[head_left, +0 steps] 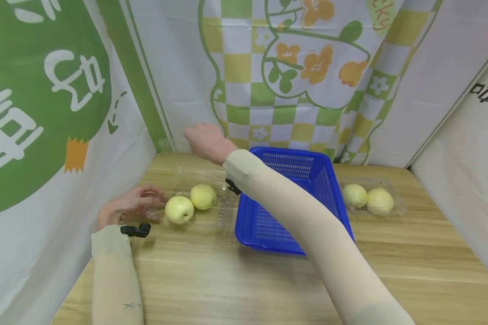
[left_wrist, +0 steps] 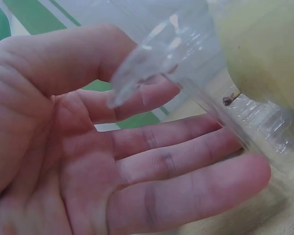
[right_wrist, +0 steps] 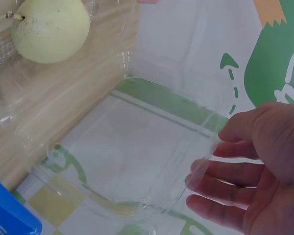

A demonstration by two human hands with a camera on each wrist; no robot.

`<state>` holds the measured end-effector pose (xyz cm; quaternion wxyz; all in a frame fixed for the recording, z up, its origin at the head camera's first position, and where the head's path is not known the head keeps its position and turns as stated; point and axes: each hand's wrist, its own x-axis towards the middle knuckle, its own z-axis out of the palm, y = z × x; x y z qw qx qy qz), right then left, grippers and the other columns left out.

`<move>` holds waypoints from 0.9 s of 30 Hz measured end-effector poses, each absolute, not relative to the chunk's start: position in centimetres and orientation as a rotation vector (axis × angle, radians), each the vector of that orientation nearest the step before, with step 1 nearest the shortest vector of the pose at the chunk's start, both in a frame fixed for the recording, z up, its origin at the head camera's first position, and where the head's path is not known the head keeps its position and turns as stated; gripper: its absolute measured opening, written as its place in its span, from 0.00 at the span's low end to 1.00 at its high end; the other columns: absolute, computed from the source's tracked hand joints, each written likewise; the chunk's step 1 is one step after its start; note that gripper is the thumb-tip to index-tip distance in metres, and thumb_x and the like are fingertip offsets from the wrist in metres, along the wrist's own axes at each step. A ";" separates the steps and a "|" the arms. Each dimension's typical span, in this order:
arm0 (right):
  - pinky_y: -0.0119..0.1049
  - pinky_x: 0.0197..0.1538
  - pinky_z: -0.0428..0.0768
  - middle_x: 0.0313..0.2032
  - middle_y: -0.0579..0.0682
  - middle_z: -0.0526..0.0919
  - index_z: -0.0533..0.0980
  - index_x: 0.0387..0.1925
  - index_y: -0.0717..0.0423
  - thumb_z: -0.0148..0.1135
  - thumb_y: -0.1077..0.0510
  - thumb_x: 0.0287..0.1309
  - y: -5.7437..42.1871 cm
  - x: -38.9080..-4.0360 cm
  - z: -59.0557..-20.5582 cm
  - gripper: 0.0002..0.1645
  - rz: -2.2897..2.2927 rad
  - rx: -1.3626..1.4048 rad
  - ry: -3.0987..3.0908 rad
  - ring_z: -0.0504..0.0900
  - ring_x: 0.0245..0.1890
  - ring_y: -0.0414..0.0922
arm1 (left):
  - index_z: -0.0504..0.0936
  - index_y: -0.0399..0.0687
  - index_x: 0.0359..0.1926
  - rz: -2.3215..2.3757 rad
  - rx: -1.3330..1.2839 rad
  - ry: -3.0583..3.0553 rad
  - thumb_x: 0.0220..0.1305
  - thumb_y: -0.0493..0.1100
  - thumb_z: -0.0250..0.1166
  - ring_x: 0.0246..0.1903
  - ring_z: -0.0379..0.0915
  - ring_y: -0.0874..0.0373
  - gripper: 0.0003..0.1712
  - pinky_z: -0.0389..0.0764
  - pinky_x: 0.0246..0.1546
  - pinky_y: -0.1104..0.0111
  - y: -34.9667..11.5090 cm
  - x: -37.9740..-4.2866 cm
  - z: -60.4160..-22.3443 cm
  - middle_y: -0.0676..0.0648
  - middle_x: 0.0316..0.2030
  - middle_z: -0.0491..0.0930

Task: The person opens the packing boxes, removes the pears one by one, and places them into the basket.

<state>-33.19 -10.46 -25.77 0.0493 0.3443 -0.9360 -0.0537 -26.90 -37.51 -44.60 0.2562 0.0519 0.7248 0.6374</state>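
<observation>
Two yellow-green pears (head_left: 180,210) sit in a clear plastic box (head_left: 222,208) at the left of the table. My left hand (head_left: 140,204) is at the box's left end; in the left wrist view its thumb and index finger hold the plastic edge (left_wrist: 152,61), the other fingers lying along the wall beside a pear (left_wrist: 267,54). My right hand (head_left: 209,142), reaching across to the back left, grips the far edge of the box's raised lid (right_wrist: 142,142) between thumb and fingers in the right wrist view. Its fingertips are hidden in the head view.
A blue plastic basket (head_left: 248,225) stands mid-table, with my right forearm crossing over it. To its right, another clear box (head_left: 400,205) has two pears (head_left: 380,201) in it. Printed cloth curtains (head_left: 236,72) hang behind the wooden table (head_left: 187,280).
</observation>
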 end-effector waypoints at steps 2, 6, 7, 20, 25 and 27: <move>0.34 0.34 0.81 0.41 0.46 0.83 0.78 0.47 0.49 0.51 0.62 0.65 -10.2 -33.4 -25.7 0.13 -0.165 1.038 -2.856 0.80 0.36 0.42 | 0.54 0.34 0.66 1.733 0.135 1.955 0.71 0.39 0.58 0.52 0.79 0.59 0.30 0.79 0.52 0.45 -37.5 -26.8 -44.4 0.54 0.53 0.79; 0.33 0.31 0.80 0.38 0.45 0.81 0.78 0.45 0.50 0.51 0.61 0.65 -9.7 -33.8 -25.8 0.12 -0.142 1.017 -2.868 0.78 0.33 0.41 | 0.58 0.37 0.63 1.745 0.118 1.934 0.70 0.38 0.59 0.52 0.79 0.58 0.26 0.79 0.52 0.46 -37.6 -26.8 -44.2 0.55 0.52 0.81; 0.33 0.31 0.80 0.37 0.45 0.81 0.78 0.44 0.50 0.50 0.61 0.66 -9.5 -33.8 -25.8 0.11 -0.136 1.014 -2.868 0.78 0.33 0.41 | 0.59 0.37 0.62 1.747 0.116 1.930 0.70 0.38 0.59 0.52 0.79 0.57 0.25 0.79 0.52 0.46 -37.6 -26.8 -44.2 0.54 0.52 0.81; 0.36 0.30 0.80 0.31 0.45 0.78 0.76 0.33 0.50 0.50 0.60 0.66 -7.2 -34.3 -25.8 0.08 -0.098 0.973 -2.914 0.77 0.30 0.42 | 0.63 0.41 0.57 1.672 0.058 2.024 0.69 0.40 0.60 0.51 0.80 0.60 0.21 0.82 0.50 0.52 -37.5 -26.2 -43.8 0.56 0.53 0.81; 0.38 0.31 0.80 0.31 0.46 0.79 0.74 0.30 0.49 0.49 0.60 0.65 -6.0 -34.2 -25.6 0.08 -0.061 0.986 -2.921 0.78 0.30 0.43 | 0.64 0.41 0.57 1.644 0.081 2.065 0.69 0.42 0.61 0.53 0.79 0.59 0.21 0.82 0.50 0.53 -37.6 -26.2 -43.7 0.52 0.55 0.79; 0.38 0.31 0.80 0.31 0.46 0.79 0.73 0.31 0.49 0.49 0.59 0.65 -5.4 -34.1 -25.5 0.08 -0.049 0.999 -2.929 0.78 0.30 0.43 | 0.64 0.41 0.56 1.641 0.072 2.073 0.69 0.43 0.61 0.53 0.79 0.59 0.20 0.82 0.50 0.53 -37.6 -26.1 -43.8 0.51 0.55 0.79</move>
